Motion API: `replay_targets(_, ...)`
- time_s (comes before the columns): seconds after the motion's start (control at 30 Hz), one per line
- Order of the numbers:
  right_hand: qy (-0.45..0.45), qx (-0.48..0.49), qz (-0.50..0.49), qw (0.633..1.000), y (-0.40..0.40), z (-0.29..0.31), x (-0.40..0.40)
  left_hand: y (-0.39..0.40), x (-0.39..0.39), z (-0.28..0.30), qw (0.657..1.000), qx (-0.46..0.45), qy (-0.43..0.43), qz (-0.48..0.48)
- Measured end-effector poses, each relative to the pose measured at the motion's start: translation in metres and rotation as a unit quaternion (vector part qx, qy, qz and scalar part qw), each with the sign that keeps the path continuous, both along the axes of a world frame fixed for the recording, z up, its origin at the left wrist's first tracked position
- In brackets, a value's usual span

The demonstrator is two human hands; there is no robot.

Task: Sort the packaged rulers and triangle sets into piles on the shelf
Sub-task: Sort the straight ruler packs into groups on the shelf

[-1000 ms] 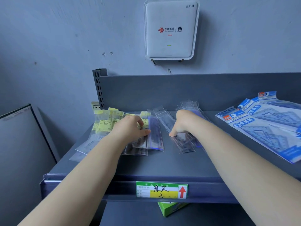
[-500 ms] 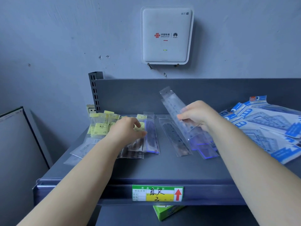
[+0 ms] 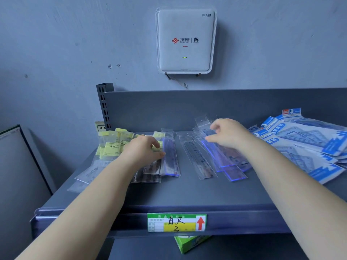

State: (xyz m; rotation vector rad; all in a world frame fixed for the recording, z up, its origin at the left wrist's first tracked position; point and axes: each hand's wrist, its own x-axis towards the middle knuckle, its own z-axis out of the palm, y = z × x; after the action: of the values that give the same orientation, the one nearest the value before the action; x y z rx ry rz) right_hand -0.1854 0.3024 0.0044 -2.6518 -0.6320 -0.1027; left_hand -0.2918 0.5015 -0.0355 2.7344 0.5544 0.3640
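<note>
Two bare hands reach over a grey metal shelf (image 3: 187,196) set against a blue-grey wall. The left hand (image 3: 142,151) lies palm down on a pile of clear-sleeved rulers (image 3: 155,166), its fingers curled and pressing on the packets rather than closed around any one of them; just left of it lies a fanned heap of packets with yellow labels (image 3: 110,147), and a blue-edged ruler (image 3: 170,156) lies just beside the fingertips on the right. The right hand (image 3: 228,134) hovers with fingers loosely spread above a second fan of clear ruler sleeves (image 3: 221,158) near the middle of the shelf; whether it touches them cannot be told. Farther right, blue-and-white triangle set packs (image 3: 308,145) overlap in a spread pile. A green and yellow price tag (image 3: 176,222) with a red arrow sits on the shelf's front lip, and a white router (image 3: 185,40) hangs on the wall above.
</note>
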Motion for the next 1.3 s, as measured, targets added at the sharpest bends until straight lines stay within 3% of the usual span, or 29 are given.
replay_targets(0.07, 0.0, -0.001, 0.071, 0.997, 0.014, -0.001, -0.015, 0.0, 0.0, 0.0, 1.0, 0.0, 0.0, -0.004)
replay_targets(0.23, -0.007, -0.156, 0.236, 0.959, 0.047, -0.021, -0.04, -0.003, 0.001, -0.001, 0.998, 0.025, 0.033, -0.046)
replay_targets(0.37, 0.004, -0.206, 0.21, 0.956, 0.042, -0.027, -0.035, -0.007, 0.002, 0.0, 0.994, 0.061, 0.071, -0.056)
replay_targets(0.53, -0.017, -0.231, 0.178, 0.956, 0.028, -0.026, -0.026, -0.004, 0.001, 0.001, 0.997, 0.05, 0.054, -0.026)
replay_targets(0.73, -0.037, -0.22, 0.241, 0.944, 0.038, -0.027, -0.038, -0.002, -0.002, 0.002, 0.998, 0.011, 0.058, 0.03)
replay_targets(0.87, -0.033, -0.282, 0.193, 0.939, 0.031, -0.027, -0.031, 0.001, -0.002, 0.001, 0.997, -0.001, 0.061, 0.038)
replay_targets(1.13, -0.051, -0.26, 0.139, 0.954, 0.026, -0.028, -0.018, 0.005, -0.002, 0.001, 0.998, -0.043, 0.025, 0.035)
replay_targets(1.3, -0.07, -0.167, 0.268, 0.946, 0.039, -0.028, -0.035, 0.006, -0.001, 0.0, 0.998, -0.049, 0.006, 0.04)
